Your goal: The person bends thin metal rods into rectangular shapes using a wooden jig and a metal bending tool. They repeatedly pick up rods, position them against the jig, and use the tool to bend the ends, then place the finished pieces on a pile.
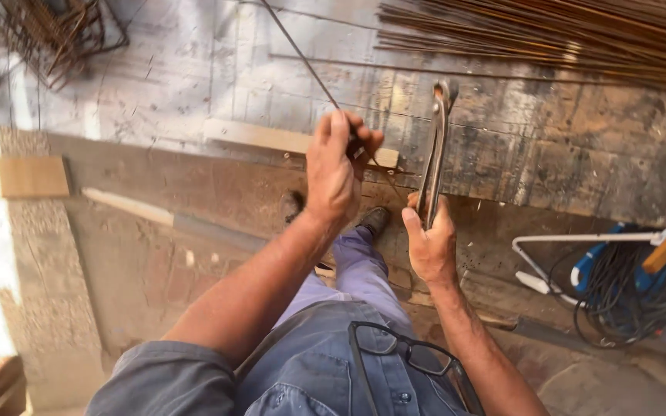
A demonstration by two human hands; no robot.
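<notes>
The left hand grips a thin steel rod on the worktop; the right hand grips a bending lever.

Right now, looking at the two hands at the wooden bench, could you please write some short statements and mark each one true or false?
1. The left hand grips a thin steel rod. True.
2. The right hand holds a hammer. False: it holds a long metal bending tool.
3. A bundle of rods lies at the upper right. True.
4. Both hands are empty. False: each holds something.
5. Eyeglasses hang on the shirt. True.
</notes>
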